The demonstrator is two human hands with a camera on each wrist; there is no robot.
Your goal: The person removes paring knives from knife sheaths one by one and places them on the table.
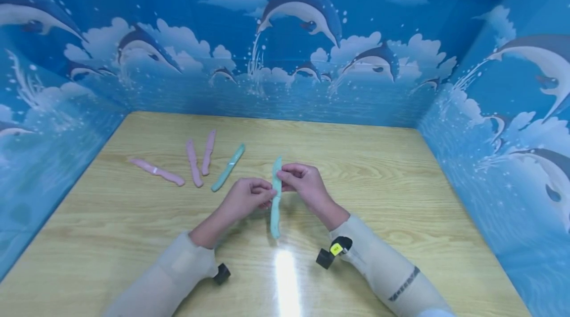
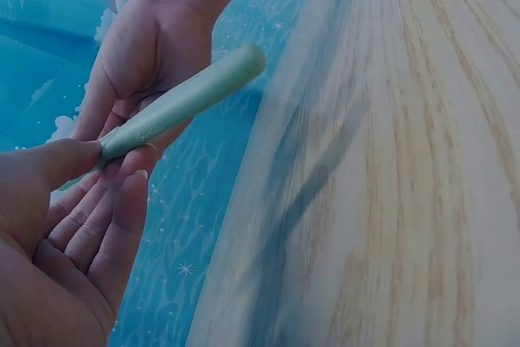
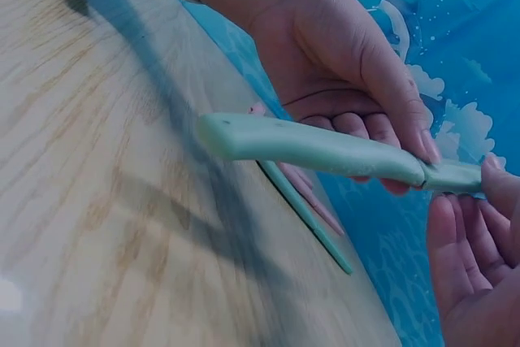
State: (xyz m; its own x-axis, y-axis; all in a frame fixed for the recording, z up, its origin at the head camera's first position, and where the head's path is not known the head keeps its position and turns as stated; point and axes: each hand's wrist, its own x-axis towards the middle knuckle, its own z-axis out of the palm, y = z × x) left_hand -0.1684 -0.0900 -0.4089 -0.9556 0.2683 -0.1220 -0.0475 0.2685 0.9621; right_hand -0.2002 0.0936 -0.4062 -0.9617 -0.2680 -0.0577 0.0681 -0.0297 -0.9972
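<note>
Both hands hold a mint-green knife [image 1: 275,208] above the table, its handle end pointing toward me and its pointed end away. My left hand [image 1: 249,196] pinches it near the middle, where handle and blade part meet. Farther up, my right hand [image 1: 305,183] pinches the blade part between thumb and fingers. In the left wrist view the rounded green handle [image 2: 195,103] juts out past the fingertips. The right wrist view shows a seam across the knife [image 3: 325,148] beside the left thumb. Fingers partly cover the blade part.
Left of the hands lies a second green knife [image 1: 228,167] with a white band. Beyond it are three pink knives, one slanted [image 1: 157,171], the others [image 1: 194,163] [image 1: 208,153] side by side. Dolphin-printed blue cloth [image 1: 285,94] walls the wooden table [image 1: 378,158].
</note>
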